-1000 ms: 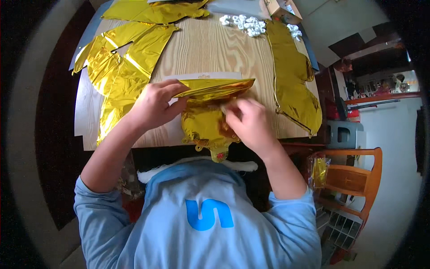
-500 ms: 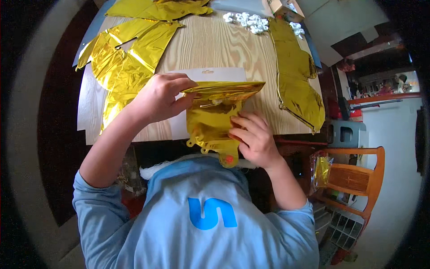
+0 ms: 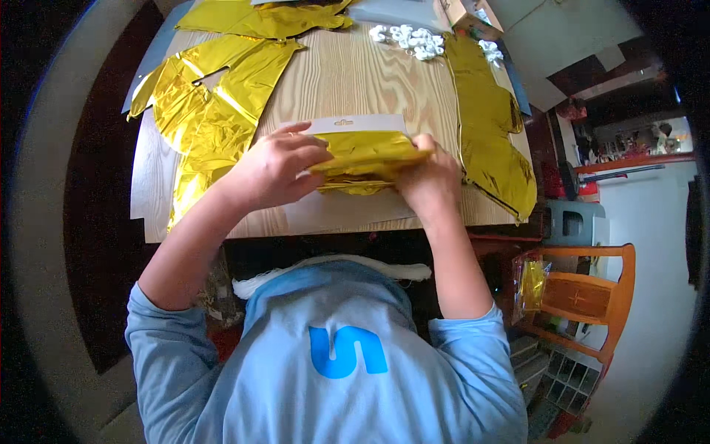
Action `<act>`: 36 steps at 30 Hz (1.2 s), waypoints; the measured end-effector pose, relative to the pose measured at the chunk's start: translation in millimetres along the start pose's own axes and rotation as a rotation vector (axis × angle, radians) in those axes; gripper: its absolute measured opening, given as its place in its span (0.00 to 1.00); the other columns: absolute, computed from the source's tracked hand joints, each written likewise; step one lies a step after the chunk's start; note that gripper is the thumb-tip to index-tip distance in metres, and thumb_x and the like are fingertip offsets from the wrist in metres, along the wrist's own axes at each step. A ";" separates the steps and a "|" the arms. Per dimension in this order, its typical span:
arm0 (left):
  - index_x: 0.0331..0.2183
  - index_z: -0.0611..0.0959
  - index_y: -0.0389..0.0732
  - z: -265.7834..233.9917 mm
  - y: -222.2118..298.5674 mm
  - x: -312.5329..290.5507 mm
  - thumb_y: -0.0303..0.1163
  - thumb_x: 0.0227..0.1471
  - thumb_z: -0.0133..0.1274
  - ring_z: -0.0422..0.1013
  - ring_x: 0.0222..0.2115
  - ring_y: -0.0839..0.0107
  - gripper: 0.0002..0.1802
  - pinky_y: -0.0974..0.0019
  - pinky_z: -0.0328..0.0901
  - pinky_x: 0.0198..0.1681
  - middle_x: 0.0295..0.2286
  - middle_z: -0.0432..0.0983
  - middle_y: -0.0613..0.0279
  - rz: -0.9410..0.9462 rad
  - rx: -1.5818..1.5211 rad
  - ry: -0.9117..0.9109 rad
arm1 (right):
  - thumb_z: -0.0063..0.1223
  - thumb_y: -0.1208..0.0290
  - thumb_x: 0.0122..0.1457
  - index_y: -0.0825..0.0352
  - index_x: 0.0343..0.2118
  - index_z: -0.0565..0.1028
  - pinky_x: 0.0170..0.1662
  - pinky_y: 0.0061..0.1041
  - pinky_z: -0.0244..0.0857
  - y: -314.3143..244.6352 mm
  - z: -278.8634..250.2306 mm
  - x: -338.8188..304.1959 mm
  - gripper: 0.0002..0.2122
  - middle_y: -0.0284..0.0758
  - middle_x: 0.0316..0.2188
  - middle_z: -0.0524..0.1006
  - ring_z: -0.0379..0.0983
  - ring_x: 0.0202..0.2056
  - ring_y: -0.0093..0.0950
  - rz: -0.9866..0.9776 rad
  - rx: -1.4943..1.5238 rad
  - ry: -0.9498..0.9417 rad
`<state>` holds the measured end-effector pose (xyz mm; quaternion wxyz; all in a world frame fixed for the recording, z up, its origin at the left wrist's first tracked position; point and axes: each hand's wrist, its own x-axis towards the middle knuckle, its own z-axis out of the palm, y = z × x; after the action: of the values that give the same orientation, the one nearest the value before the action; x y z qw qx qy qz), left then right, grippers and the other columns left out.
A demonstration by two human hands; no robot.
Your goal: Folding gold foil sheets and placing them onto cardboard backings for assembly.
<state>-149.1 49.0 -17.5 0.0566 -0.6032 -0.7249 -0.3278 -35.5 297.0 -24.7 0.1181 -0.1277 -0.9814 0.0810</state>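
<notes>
A gold foil balloon (image 3: pixel 362 154), folded into a flat bundle, is between my hands near the table's front edge. My left hand (image 3: pixel 279 166) is closed at the bundle's left end, its fingers partly bent over the foil. At the right end my right hand (image 3: pixel 433 177) grips the foil, which is slightly blurred there by motion. Beneath the bundle lies a white card (image 3: pixel 356 123) with a hanging slot at its top edge. The fingertips of my right hand are partly hidden.
Flat gold foil balloons lie on the wooden table at the left (image 3: pixel 222 103), far left (image 3: pixel 266 21) and right (image 3: pixel 484 111). White curled pieces (image 3: pixel 414 38) and an open box (image 3: pixel 471 18) are at the back. A wooden chair (image 3: pixel 584 296) stands at right.
The lower part of the foil, which hung over the table edge, is now folded up into the bundle. My right hand has moved up to the bundle's right end.
</notes>
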 end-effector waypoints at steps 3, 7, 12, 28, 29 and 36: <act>0.38 0.82 0.39 0.6 6.7 -2.5 0.29 0.43 0.62 0.75 0.47 0.60 0.15 0.43 0.58 0.63 0.38 0.79 0.55 0.096 0.099 -0.123 | 0.56 0.58 0.59 0.65 0.45 0.74 0.46 0.40 0.62 25.7 -0.9 -9.3 0.17 0.43 0.37 0.78 0.74 0.45 0.42 -0.086 0.085 0.155; 0.38 0.82 0.40 6.1 8.3 -7.5 0.33 0.47 0.60 0.74 0.48 0.60 0.14 0.42 0.57 0.63 0.38 0.77 0.56 0.142 0.243 -0.189 | 0.55 0.65 0.61 0.67 0.53 0.72 0.54 0.42 0.61 33.3 -35.3 -11.8 0.19 0.42 0.45 0.78 0.72 0.50 0.41 -0.223 0.228 0.115; 0.43 0.81 0.38 7.6 7.6 -10.8 0.40 0.44 0.62 0.72 0.51 0.58 0.24 0.41 0.54 0.64 0.42 0.75 0.54 0.137 0.251 -0.229 | 0.51 0.59 0.63 0.68 0.59 0.68 0.66 0.40 0.50 4.0 -35.6 -3.9 0.25 0.47 0.59 0.68 0.61 0.62 0.45 -0.536 0.382 -0.085; 0.60 0.65 0.30 46.2 45.3 -5.0 0.62 0.54 0.48 0.50 0.65 0.43 0.48 0.43 0.44 0.66 0.61 0.55 0.36 -0.472 0.398 -0.086 | 0.46 0.48 0.63 0.69 0.66 0.55 0.69 0.50 0.34 -5.1 12.6 -5.0 0.36 0.50 0.69 0.49 0.44 0.69 0.48 -0.488 0.132 -0.226; 0.60 0.65 0.29 49.9 40.8 -4.8 0.64 0.54 0.47 0.50 0.64 0.43 0.49 0.42 0.44 0.66 0.61 0.56 0.35 -0.493 0.417 -0.076 | 0.45 0.48 0.64 0.69 0.67 0.55 0.69 0.50 0.34 -5.9 11.7 -3.8 0.36 0.49 0.69 0.49 0.44 0.69 0.48 -0.489 0.139 -0.230; 0.58 0.69 0.33 9.7 17.4 -9.9 0.44 0.58 0.53 0.65 0.57 0.53 0.33 0.56 0.60 0.59 0.55 0.67 0.41 -0.728 -0.368 0.176 | 0.43 0.49 0.65 0.69 0.65 0.57 0.68 0.52 0.36 -2.1 9.8 -0.2 0.33 0.50 0.68 0.51 0.45 0.68 0.49 -0.464 0.256 -0.239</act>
<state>-127.6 47.0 -22.8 -0.1099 -0.2774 -0.8125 -0.5008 -38.3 293.7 -33.7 0.0322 0.1266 -0.9732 0.1892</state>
